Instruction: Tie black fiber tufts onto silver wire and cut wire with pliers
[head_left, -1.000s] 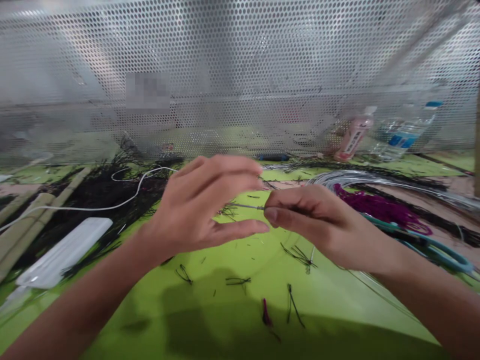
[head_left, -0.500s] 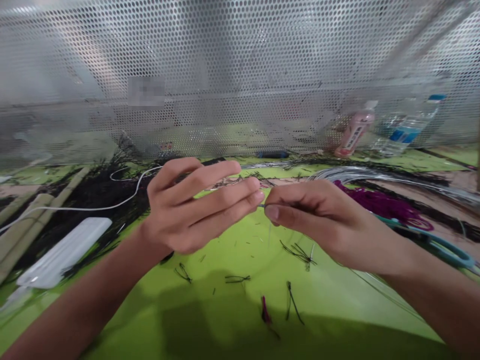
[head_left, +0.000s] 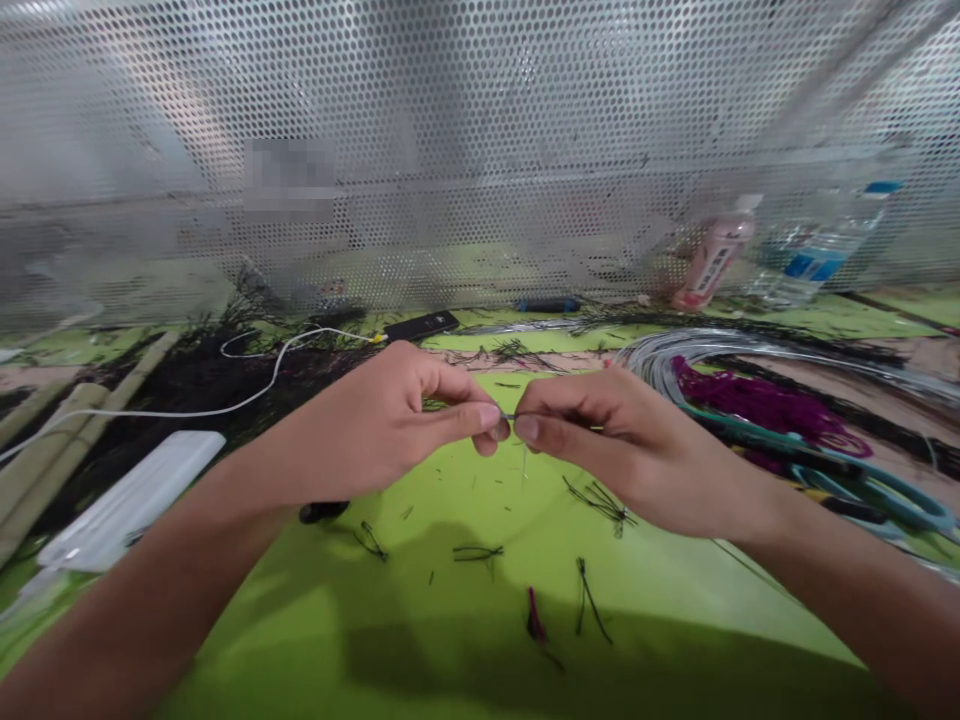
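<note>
My left hand (head_left: 405, 425) and my right hand (head_left: 615, 435) meet fingertip to fingertip above the green table (head_left: 420, 640). Between them shows a short stretch of thin dark wire (head_left: 508, 416), pinched by thumb and fingers on both sides. A fine pale strand (head_left: 525, 462) hangs below my right fingertips. Under the hands lie small dark twisted wire pieces: a branched bunch (head_left: 604, 500), a forked piece (head_left: 478, 552), and a piece with a magenta end (head_left: 534, 615). The fingers hide most of the held wire.
A coil of silvery wire (head_left: 660, 350), magenta cord (head_left: 765, 405) and teal-handled scissors (head_left: 892, 490) lie at right. Two bottles, one pink (head_left: 716, 255), stand by the perforated metal panel (head_left: 480, 150). At left are a white power bank (head_left: 135, 500) and dark bristly strands (head_left: 202, 390).
My left hand has turned and its spread fingers have closed into a pinch at the wire beside my right fingertips. My right hand stays nearly in place.
</note>
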